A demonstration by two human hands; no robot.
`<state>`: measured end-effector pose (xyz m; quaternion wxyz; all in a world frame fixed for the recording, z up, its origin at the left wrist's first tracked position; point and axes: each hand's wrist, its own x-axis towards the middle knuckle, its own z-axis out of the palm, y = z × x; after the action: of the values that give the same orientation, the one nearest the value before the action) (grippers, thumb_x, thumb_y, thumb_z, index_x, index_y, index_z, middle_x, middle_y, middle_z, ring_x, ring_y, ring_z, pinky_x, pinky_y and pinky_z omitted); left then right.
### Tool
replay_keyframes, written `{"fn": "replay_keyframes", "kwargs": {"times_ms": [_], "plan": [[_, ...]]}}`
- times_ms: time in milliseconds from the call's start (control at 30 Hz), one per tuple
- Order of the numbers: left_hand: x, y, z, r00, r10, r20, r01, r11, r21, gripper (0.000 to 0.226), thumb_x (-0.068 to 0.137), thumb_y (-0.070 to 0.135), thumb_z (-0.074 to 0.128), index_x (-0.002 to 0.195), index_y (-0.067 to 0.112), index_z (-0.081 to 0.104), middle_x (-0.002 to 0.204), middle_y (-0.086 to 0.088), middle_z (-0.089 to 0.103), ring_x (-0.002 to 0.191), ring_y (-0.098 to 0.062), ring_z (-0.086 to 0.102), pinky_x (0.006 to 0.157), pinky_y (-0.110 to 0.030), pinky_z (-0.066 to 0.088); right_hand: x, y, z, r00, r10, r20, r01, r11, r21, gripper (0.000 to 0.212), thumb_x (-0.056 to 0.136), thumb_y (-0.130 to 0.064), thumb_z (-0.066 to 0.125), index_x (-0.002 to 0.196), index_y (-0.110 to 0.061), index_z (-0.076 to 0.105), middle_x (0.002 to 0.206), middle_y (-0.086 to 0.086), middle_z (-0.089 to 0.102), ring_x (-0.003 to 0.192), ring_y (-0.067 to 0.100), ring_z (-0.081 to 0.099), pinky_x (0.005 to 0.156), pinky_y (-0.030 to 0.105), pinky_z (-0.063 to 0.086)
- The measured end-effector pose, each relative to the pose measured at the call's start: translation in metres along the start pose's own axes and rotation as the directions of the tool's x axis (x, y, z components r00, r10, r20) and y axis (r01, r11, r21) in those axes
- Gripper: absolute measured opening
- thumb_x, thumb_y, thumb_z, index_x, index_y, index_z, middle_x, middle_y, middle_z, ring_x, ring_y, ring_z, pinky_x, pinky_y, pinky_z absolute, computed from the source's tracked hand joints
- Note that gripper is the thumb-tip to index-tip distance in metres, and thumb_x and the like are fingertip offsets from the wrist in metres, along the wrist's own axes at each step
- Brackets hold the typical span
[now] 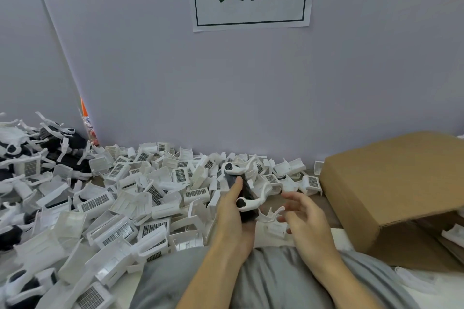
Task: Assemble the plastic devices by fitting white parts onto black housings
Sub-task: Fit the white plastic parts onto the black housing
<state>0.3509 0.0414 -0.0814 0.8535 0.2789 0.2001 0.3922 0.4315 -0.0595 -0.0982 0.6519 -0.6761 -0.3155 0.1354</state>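
The left hand (232, 211) grips a black housing (247, 202) with white parts upright, while the right hand (305, 218) hovers just beside it, fingers relaxed.

Left forearm: bare, enters from the bottom centre, angled up and slightly right. Left hand (232, 211): raised ahead of the torso, thumb extended upward along the held black housing (247, 194), remaining fingers wrapped behind it; grip closed round the piece.

Right forearm: bare, enters from the lower right, angled up and left. Right hand (305, 218): level with the left, just beside it, apart from the held piece. Fingers (292, 197) loosely spread and gently bent, pointing left; grip slack, holding nothing.
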Motion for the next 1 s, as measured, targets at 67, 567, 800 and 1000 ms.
{"fn": "replay_keyframes", "kwargs": {"times_ms": [67, 567, 800, 1000], "plan": [[-0.001, 0.0, -0.002, 1.0, 0.015, 0.021, -0.015, 1.0, 0.026, 0.032, 0.096, 0.027, 0.059, 0.074, 0.013, 0.077, 0.07, -0.005, 0.07, 0.055, -0.017, 0.065, 0.054, -0.03, 0.051, -0.001, -0.001, 0.001, 0.999, 0.018, 0.039, -0.017, 0.999, -0.029, 0.04, 0.088, 0.011, 0.049, 0.101, -0.023, 0.065, 0.088, 0.002, 0.069, 0.068, 0.011, 0.066, 0.056, 0.011, 0.046], [-0.001, -0.012, -0.002, 0.985, 0.023, 0.169, -0.082, 0.933, 0.351, 0.025, 0.107, 0.021, 0.042, 0.118, 0.004, 0.057, 0.1, -0.018, 0.053, 0.071, -0.029, 0.044, 0.049, -0.03, 0.043, -0.009, -0.014, 0.003, 0.972, 0.09, 0.216, -0.109, 0.991, 0.078, 0.01, 0.099, -0.016, 0.058, 0.109, -0.016, 0.057, 0.075, 0.01, 0.071, 0.055, 0.01, 0.063, 0.047, 0.015, 0.044], [-0.003, -0.012, -0.001, 0.981, 0.031, 0.193, -0.094, 0.94, 0.328, 0.025, 0.107, 0.018, 0.041, 0.12, 0.002, 0.054, 0.118, -0.024, 0.068, 0.065, -0.029, 0.059, 0.044, -0.029, 0.041, -0.008, -0.009, 0.002, 0.963, 0.105, 0.249, -0.118, 0.992, 0.04, 0.014, 0.099, -0.006, 0.054, 0.11, -0.014, 0.055, 0.071, 0.006, 0.064, 0.056, 0.01, 0.058, 0.051, 0.018, 0.046], [-0.004, -0.01, -0.002, 0.981, 0.034, 0.192, -0.09, 0.952, 0.292, 0.028, 0.107, 0.022, 0.04, 0.119, 0.005, 0.058, 0.111, -0.018, 0.072, 0.068, -0.03, 0.061, 0.048, -0.032, 0.042, -0.007, -0.007, 0.001, 0.961, 0.084, 0.262, -0.099, 0.994, 0.042, 0.016, 0.096, -0.003, 0.055, 0.106, -0.014, 0.058, 0.072, 0.008, 0.062, 0.06, 0.012, 0.058, 0.053, 0.02, 0.046]]}}
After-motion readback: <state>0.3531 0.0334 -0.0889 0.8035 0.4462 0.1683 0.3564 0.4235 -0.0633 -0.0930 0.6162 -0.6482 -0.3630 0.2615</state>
